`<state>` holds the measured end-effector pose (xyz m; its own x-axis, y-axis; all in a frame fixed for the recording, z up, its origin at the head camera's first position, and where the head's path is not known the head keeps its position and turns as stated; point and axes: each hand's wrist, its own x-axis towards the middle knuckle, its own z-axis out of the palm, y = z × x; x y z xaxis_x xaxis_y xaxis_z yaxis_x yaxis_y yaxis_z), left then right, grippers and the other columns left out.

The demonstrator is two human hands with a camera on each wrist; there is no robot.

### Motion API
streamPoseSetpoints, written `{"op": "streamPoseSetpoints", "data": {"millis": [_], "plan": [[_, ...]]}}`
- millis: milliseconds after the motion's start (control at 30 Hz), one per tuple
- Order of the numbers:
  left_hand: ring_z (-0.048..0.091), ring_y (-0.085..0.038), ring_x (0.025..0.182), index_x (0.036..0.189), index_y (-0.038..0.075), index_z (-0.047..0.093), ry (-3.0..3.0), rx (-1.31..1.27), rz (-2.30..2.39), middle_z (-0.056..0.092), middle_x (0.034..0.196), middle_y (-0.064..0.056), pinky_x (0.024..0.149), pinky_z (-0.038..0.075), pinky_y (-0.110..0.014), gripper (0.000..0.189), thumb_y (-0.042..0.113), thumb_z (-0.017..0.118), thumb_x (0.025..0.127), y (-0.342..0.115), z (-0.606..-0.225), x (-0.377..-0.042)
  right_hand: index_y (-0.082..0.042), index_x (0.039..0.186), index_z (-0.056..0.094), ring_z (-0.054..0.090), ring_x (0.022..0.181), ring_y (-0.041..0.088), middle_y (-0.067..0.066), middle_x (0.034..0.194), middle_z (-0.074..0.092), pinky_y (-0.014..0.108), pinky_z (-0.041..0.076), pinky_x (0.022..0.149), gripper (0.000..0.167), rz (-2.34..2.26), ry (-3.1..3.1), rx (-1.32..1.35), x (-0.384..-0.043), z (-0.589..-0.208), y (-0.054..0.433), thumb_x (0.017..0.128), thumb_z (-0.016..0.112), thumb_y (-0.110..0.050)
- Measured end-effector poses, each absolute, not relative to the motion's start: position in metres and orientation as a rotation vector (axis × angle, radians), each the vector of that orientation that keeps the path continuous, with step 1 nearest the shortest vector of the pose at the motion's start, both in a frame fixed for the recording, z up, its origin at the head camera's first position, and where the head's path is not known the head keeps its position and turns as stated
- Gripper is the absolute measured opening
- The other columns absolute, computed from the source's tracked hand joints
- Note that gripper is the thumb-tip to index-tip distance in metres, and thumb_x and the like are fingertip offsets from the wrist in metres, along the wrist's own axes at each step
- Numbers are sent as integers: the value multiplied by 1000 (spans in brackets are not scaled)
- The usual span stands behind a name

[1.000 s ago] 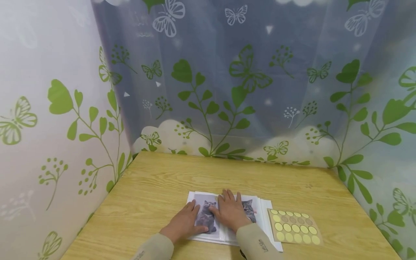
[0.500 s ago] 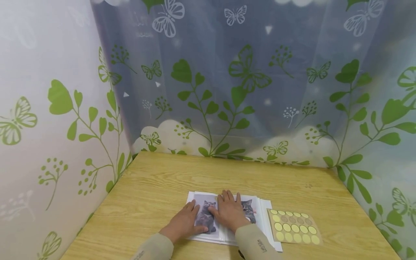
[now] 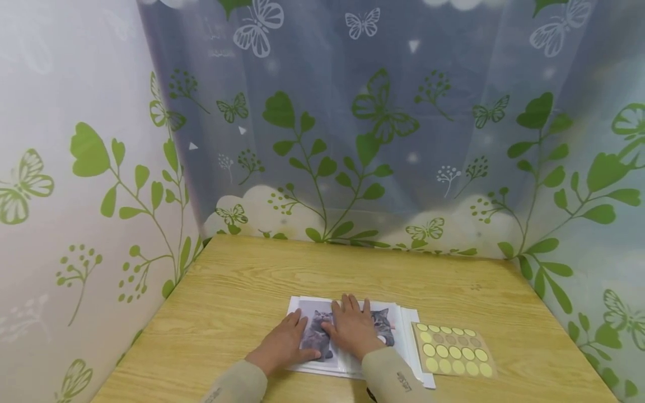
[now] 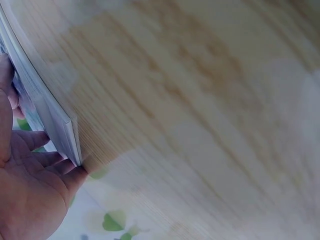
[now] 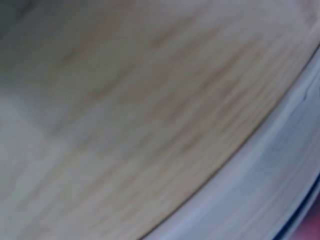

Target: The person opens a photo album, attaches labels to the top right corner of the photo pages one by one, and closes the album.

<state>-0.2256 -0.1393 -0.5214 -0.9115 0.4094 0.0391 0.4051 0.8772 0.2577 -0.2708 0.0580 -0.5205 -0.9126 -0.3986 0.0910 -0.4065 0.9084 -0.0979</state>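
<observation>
Left hand (image 3: pixel 283 342): grip relaxed, fingers laid over the left part of the page spread, thumb pointing right.
Right hand (image 3: pixel 351 329): grip flat, fingers slightly spread and pointing far, nothing pinched.
Photo album (image 3: pixel 409 333): opened out directly beneath both hands, its longer side seemingly running left to right; its middle is nearer the right hand, its left edge nearer the left hand.
Left cat photo (image 3: pixel 316 338): between the hands, partly covered by each.
Right cat photo (image 3: pixel 382 322): partly hidden by the right hand.
Sticker sheet (image 3: pixel 455 352): just beside the album's right edge, nearer the right hand; round yellow stickers in rows.
Surface (image 3: pixel 242 263): wood-grained, under everything.
Curtain (image 3: pixel 327 112): beyond the far edge, with leaves and butterflies.
</observation>
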Motion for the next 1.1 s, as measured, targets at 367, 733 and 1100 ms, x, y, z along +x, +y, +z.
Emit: {"op": "streamPoseSetpoints", "data": {"millis": [367,733,1100], "plan": [[41,-44,135,140,-6,50,3024,609,353,40,148,-29,108,33,-61,90,62,68,84,-138,-518,-229,-19,144,52,34,141,38,22,151,39,67,17,113,59,139,-2965,667,-266,-525,63,99,46,-56],[42,-42,134,139,-4,51,3032,596,335,42,148,-27,105,33,-65,90,65,66,83,-138,-521,-233,-17,143,54,34,141,39,22,151,40,67,17,113,56,200,-2952,669,-258,-525,70,100,48,-53],[49,-42,126,132,-3,57,3072,592,271,50,140,-24,101,39,-61,87,66,67,81,-133,-512,-235,-11,135,60,32,141,41,23,150,40,68,14,113,52,301,-2972,636,-248,-516,93,100,50,-49]]}}
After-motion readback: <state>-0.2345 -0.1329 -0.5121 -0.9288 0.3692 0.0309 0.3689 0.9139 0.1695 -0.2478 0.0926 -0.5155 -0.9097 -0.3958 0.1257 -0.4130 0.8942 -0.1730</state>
